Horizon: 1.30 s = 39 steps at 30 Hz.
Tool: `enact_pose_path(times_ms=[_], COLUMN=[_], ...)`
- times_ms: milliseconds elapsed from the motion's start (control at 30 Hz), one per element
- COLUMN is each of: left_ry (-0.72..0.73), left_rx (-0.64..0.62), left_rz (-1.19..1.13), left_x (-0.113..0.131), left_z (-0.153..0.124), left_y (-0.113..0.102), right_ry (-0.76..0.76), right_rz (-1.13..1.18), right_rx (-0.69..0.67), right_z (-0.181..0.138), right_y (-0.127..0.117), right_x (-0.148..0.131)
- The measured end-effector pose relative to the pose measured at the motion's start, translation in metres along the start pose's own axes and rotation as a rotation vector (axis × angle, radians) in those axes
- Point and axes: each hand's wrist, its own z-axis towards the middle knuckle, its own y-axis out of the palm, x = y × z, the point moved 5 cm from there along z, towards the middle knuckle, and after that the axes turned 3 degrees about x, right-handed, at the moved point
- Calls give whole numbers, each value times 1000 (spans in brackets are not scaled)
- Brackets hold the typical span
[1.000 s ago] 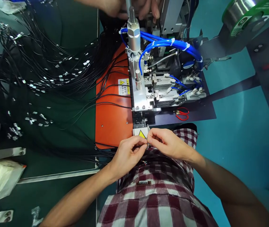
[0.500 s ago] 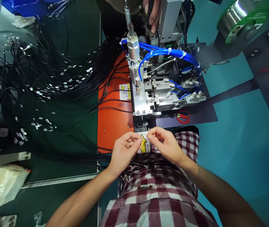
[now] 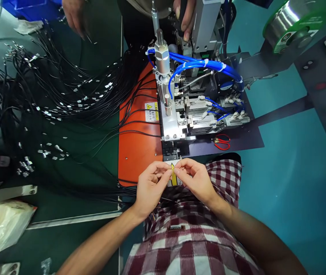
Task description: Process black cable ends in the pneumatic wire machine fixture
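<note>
My left hand (image 3: pixel 150 188) is closed, thumb and forefinger pinched together in front of the machine. The fingertips of my right hand (image 3: pixel 196 182) are also pinched and almost meet those of the left. Whatever sits between them is too small to make out. Just beneath the fingers is a white label (image 3: pixel 174 181) with a yellow arrow. Beyond it stands the machine (image 3: pixel 168 124), with metal cylinders and blue air tubes. Several thin black cables (image 3: pixel 140 132) run across its orange plate (image 3: pixel 140 152) to the metal block.
Bundled black cables with bright connectors (image 3: pixel 77 103) cover the green table at left. Red-handled cutters (image 3: pixel 221 142) lie right of the machine. A solder spool (image 3: pixel 293 26) hangs upper right. A co-worker's hands (image 3: pixel 75 17) are at the far side. A plastic bag (image 3: pixel 5 227) lies lower left.
My right hand has moved left, closing the gap to my left hand and covering more of the label. A co-worker's hand has come into view at the upper left.
</note>
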Motion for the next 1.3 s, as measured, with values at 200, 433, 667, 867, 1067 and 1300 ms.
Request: enact_pose_path(times_ms=[200, 433, 667, 867, 1067, 1300], left_ry=[-55, -112, -112, -102, -87, -163], left_rx=[-17, -82, -104, -89, -124, -201], left_rz=[-92, -155, -175, -211, -226, -145], left_x=[-2, -6, -4, -7, -8, -6], left_z=[1, 2, 4, 3, 6, 5], left_y=[2, 2, 1, 3, 3, -1], right_ry=[-27, -184, -286, -282, -291, -322], right_rz=[13, -219, -325, -351, -350, -365], right_rx=[5, 16, 31, 24, 28, 24], right_z=[0, -2, -6, -7, -5, -6], right_y=[4, 6, 8, 10, 11, 6], right_x=[4, 2, -2, 0, 4, 2])
